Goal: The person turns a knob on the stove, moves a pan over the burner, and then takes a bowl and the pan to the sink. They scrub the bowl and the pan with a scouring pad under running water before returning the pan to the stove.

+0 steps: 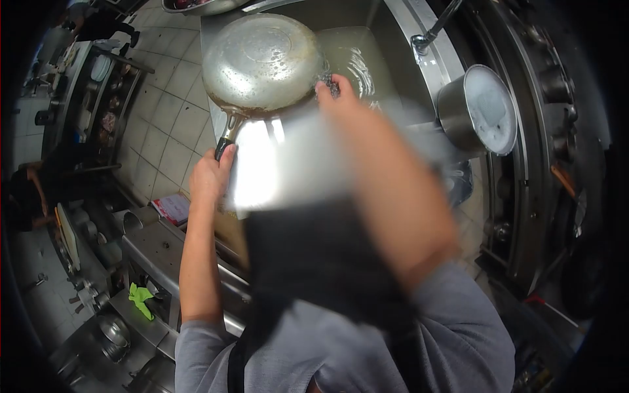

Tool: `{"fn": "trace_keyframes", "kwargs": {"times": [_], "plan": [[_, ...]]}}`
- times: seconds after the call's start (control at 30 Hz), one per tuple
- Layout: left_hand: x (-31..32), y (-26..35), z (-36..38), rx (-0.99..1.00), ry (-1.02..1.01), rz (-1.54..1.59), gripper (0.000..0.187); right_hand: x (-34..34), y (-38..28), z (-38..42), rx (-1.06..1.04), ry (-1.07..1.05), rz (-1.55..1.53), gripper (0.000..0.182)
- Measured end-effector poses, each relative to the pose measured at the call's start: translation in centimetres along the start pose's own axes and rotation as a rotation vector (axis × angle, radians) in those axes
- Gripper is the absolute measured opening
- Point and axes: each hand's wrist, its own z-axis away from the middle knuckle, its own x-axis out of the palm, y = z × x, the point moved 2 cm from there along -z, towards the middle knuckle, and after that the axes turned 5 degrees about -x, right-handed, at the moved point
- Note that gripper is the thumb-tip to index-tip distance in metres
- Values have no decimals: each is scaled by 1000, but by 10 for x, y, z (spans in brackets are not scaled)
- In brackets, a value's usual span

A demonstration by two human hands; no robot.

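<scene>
A frying pan [262,62] is tilted bottom-up over the sink, its wet metal underside facing me. My left hand [211,173] is closed around the pan's dark handle [223,145]. At the pan's right edge my right hand [341,97] grips a metal scourer [330,84], which touches or nearly touches the rim. My right forearm is smeared by motion. Cloudy water [377,62] lies in the sink [396,19] just beyond that hand. The pan's inner side is hidden.
A tap [422,42] rises at the sink's far right edge. A metal pot [453,108] with whitish contents is to the right. A metal bowl [203,6] sits at the top. Lower left are a steel counter [154,252] and a green cloth [140,300]. Another person's arm [38,190] is far left.
</scene>
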Motion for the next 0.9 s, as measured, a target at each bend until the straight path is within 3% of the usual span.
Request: {"fn": "trace_keyframes", "kwargs": {"times": [0.03,0.1,0.13,0.17,0.23,0.27,0.3,0.4,0.43,0.5,0.53,0.57,0.63,0.67,0.7,0.77,0.8,0.83,0.9], "plan": [[0,-2,1,5,-4,-5,71,-6,-1,15,5,6,-1,32],[0,0,-2,-2,-8,-14,70,-10,-46,61,-610,-151,385,31],[-1,-1,-1,0,-14,-21,70,2,-21,54,-676,-148,308,30],[-2,-2,0,9,-15,-14,69,6,-12,34,-669,-142,308,30],[-1,-2,0,20,-4,0,69,4,0,-13,-194,71,91,28],[1,-7,0,29,5,-10,68,10,-12,-3,-422,190,167,26],[1,-3,-3,43,25,-10,67,9,-21,-2,-433,198,164,26],[-2,-1,0,24,-11,-4,67,13,-39,27,-1011,-133,483,24],[-2,-1,0,27,-11,-6,67,10,-47,16,-1010,-129,482,24],[0,-3,-1,32,16,-27,67,-5,-57,-26,-425,17,303,23],[0,-6,-1,38,20,-28,67,7,-45,-20,-574,111,371,22],[1,-7,-5,48,19,-27,67,18,-32,-14,-789,39,450,22],[4,-12,-6,56,15,-29,67,14,-43,31,-944,-188,486,22],[4,-14,-7,69,1,-31,67,9,-38,13,-1019,-160,484,20],[4,-13,-10,84,-10,-31,66,7,-44,-14,-1024,-152,481,20],[1,-8,-5,80,-7,-22,66,-5,-51,-62,-543,-11,466,18],[-1,-5,-2,74,2,-8,65,-9,-59,-69,-402,-46,444,17],[-1,-7,-5,85,12,-3,65,-6,-54,-65,-413,-36,440,17],[9,-18,-12,101,29,-26,65,12,-37,-34,-722,-149,649,19]]}}
